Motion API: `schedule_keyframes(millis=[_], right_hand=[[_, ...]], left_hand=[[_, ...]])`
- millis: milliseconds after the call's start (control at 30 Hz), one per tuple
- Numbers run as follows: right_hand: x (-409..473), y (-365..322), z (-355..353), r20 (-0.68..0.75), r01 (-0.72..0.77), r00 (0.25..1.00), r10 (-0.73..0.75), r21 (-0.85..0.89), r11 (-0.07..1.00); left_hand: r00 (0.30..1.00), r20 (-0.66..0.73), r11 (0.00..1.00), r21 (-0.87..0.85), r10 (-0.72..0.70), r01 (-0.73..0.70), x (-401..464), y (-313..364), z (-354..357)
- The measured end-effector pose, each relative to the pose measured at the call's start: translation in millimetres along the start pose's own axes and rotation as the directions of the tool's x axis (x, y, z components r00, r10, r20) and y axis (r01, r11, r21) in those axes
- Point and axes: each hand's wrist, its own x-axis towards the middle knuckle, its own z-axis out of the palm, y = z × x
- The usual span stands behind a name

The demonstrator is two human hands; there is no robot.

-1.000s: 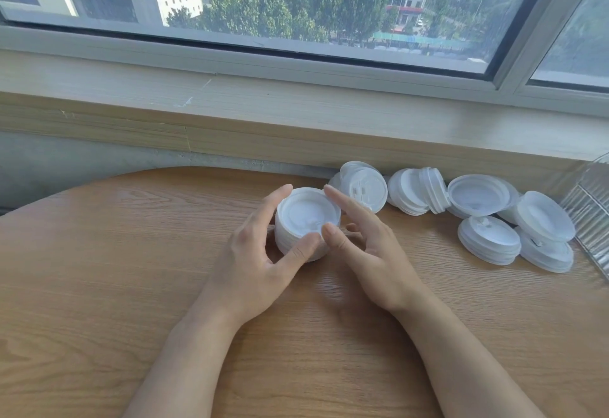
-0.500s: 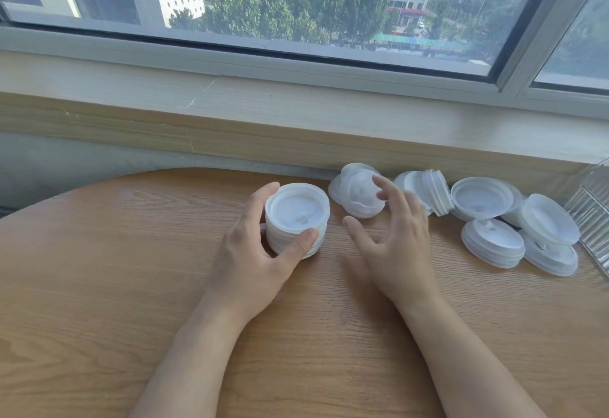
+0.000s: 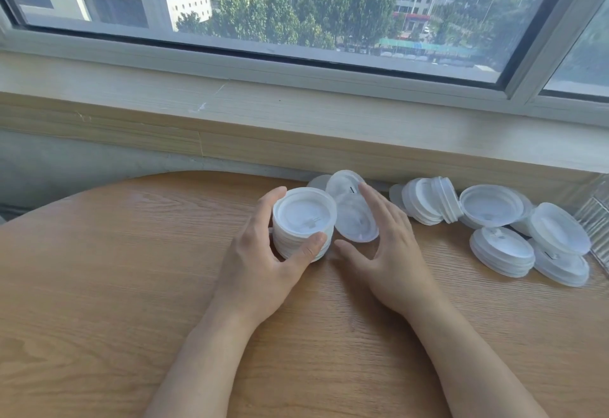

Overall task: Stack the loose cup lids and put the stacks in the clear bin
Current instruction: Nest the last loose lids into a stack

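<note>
Right hand now back beside tilted lid, fingers spread, dragging it toward stack on counter. Left hand grips stack. Next: seat lid squarely on top. Clear bin at far right.

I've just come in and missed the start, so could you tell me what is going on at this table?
A person is stacking white cup lids on a wooden table. The left hand grips a stack of lids, while the right hand touches a tilted lid beside it. More loose lids lie to the right, near the clear bin at the frame's edge.
</note>
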Motion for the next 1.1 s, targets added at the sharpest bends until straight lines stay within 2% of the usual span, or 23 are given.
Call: schedule_keyframes(millis=[100,400,633,833,933,1033,1100], right_hand=[[0.5,0.6,1.1,0.005,0.024,1.000,-0.024,-0.019,1.000],[-0.5,-0.9,-1.6,-0.025,-0.106,0.994,0.105,-0.041,0.993],[-2.0,-2.2,-1.0,-0.100,-0.149,0.985,0.138,-0.109,0.983],[-2.3,-0.8,-2.7,-0.042,-0.150,0.989,0.145,-0.162,0.975],[-1.7,0.9,-0.6,-0.107,-0.144,0.985,0.133,-0.107,0.984],[-1.9,-2.6,-4.9,-0.245,-0.113,0.960,0.135,0.099,0.989],[-4.7,-9.1,-9.2,-0.305,-0.034,0.947,0.102,0.221,0.975]], left_hand=[[1.000,-0.004,1.000,-0.002,-0.001,0.001,-0.2,-1.0,-0.1],[1.000,0.004,1.000,-0.002,-0.013,0.013,-0.2,-2.6,0.4],[1.000,-0.004,1.000,-0.018,-0.017,0.016,0.7,-3.7,1.1],[1.000,-0.014,1.000,-0.021,-0.019,0.018,1.2,-6.4,1.0],[1.000,-0.018,1.000,-0.021,-0.018,0.017,1.3,-6.3,0.7],[1.000,-0.017,1.000,-0.029,-0.012,0.012,1.0,-6.0,0.8],[1.000,-0.003,0.999,-0.043,0.002,-0.002,0.8,-6.2,0.9]])
